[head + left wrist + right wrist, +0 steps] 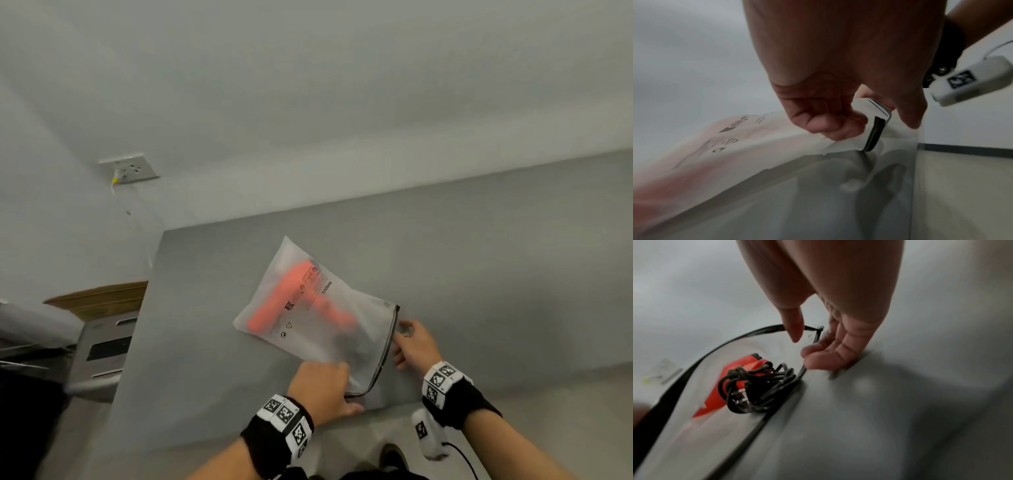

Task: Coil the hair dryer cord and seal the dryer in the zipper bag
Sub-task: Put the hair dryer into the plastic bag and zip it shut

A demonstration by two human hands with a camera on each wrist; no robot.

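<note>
A frosted zipper bag (308,308) lies flat on the grey table (496,267) with the orange hair dryer (294,301) inside it. In the right wrist view the bag's mouth gapes, showing the dryer (715,399) and its bundled black cord (756,386) with the plug. My left hand (325,387) pinches the near corner of the bag at the black zipper strip (875,129), fingers curled. My right hand (411,342) sits at the far end of the zipper track (388,346). Its thumb and loosely bent fingers (818,356) touch the rim with a gap between them.
The table's front edge runs just under my wrists. Left of the table stand a cardboard box (102,298) and a grey appliance (106,353). A wall socket (132,169) holds a yellow plug. Bare tabletop lies right of the bag and behind it.
</note>
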